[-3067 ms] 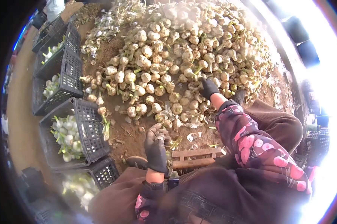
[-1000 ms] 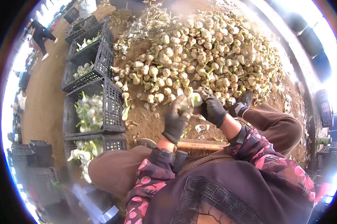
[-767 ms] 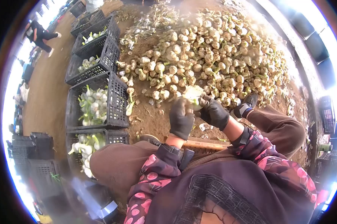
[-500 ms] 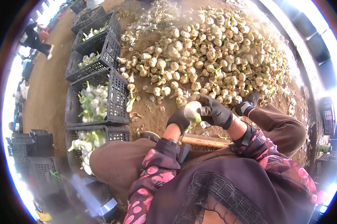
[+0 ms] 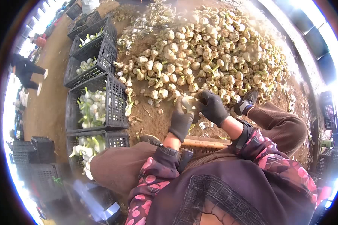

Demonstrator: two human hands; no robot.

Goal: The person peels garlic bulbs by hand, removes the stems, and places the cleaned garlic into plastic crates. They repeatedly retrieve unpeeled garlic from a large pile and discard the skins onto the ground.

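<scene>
Past the wooden slat (image 5: 206, 143), gloved fingers of the left hand (image 5: 181, 122) clamp a pale bulb (image 5: 189, 102), its long axis and stem direction too blurred to tell, while the right hand (image 5: 214, 108) curls close at its right, grip unclear, before a heap of bulbs (image 5: 221, 52).

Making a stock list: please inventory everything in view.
Loose garlic bulbs: uncountable, dirty cream, heaped ahead
Held bulb: one, pale, centre, partly hidden
Crates: at least five, black, row at left
Crated bulbs: many, white with green stalks, inside crates
Wooden piece: one, brown, below centre
Walking person: one, dark clothes, left edge
Containers: several, dark blue, right edge
Shoes: two, dark, on the ground
Trousers: one pair, brown, bent legs
Sleeves: two, dark and pink, forearms
Left hand: one, dark glove, gripping the held bulb
Right hand: one, dark glove, at the bulb
</scene>
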